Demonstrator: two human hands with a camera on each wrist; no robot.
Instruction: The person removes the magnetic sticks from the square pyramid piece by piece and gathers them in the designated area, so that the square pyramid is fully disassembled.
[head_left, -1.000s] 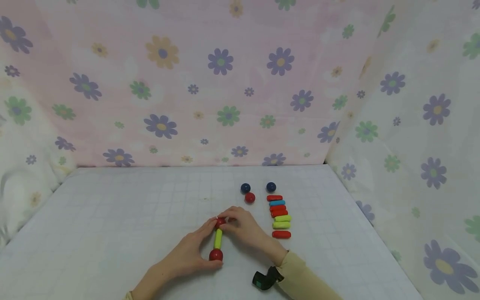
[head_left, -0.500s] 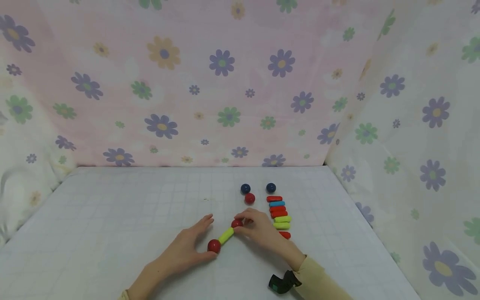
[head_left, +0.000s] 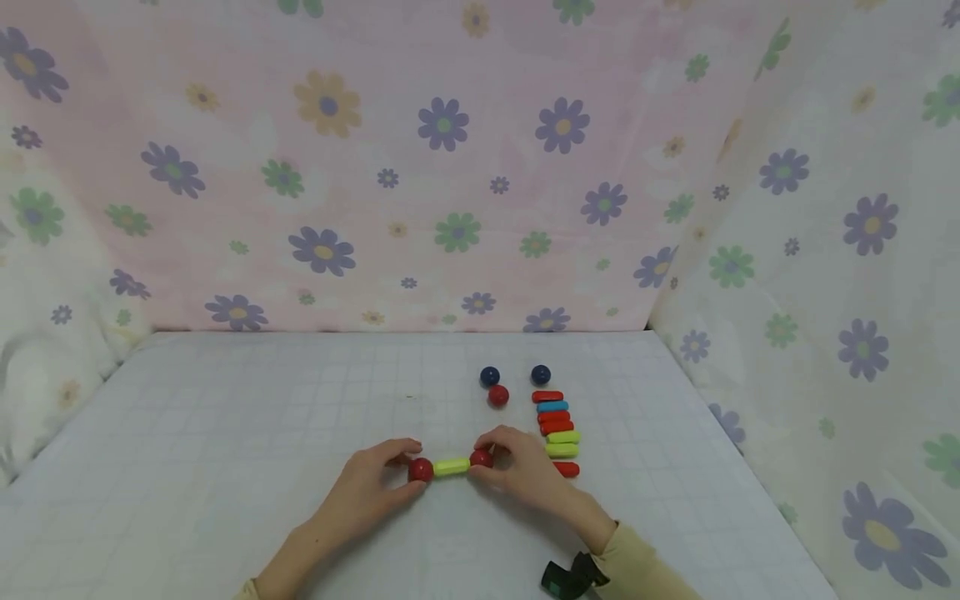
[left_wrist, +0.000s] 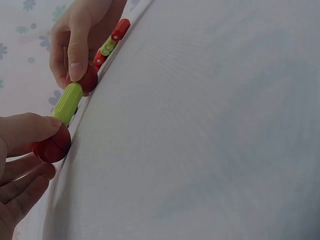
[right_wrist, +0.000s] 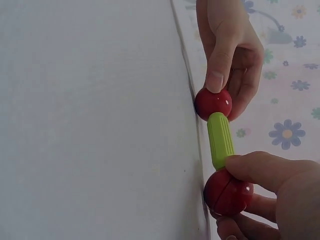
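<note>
Two red balls are joined by a yellow-green rod [head_left: 452,467], lying nearly level from left to right in the head view. My left hand [head_left: 366,485] holds the left red ball [head_left: 422,471] between thumb and fingers. At the other end, my right hand [head_left: 527,471] pinches the right red ball [head_left: 482,459], partly covering it. The right wrist view shows the ribbed rod [right_wrist: 220,140] between both balls, with the right thumb at the near ball [right_wrist: 228,192]. From the left wrist, the left thumb lies on its ball [left_wrist: 53,145].
Beyond the right hand lies a column of short rods, red [head_left: 547,397], blue [head_left: 552,407] and yellow-green [head_left: 562,450]. Farther back sit a loose red ball [head_left: 498,396] and two dark blue balls [head_left: 541,375]. A black wrist device [head_left: 568,579] is at the right sleeve.
The joined piece has turned from pointing away to lying sideways, its far ball swinging right with the right hand. The left fingers, spread half a second ago, now close round the left ball.
</note>
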